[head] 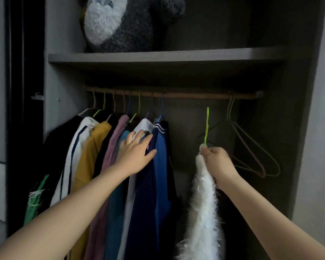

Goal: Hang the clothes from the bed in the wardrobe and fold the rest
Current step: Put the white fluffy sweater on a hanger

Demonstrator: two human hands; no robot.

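Observation:
I face an open wardrobe with a wooden rail (186,95). My right hand (217,161) grips the neck of a green hanger (206,126) that carries a white fluffy garment (203,209); the hook points up, below the rail and off it. My left hand (137,152) lies with spread fingers on the hung clothes (105,158), on the white and dark blue garments at the right end of the row. Several garments hang there: black, white, yellow, mauve, teal, navy, blue.
Two or three bare hangers (255,152) hang at the rail's right end. A gap of bare rail lies between them and the hung clothes. A shelf (167,55) above holds a grey and white plush pillow (124,23). Wardrobe side walls stand left and right.

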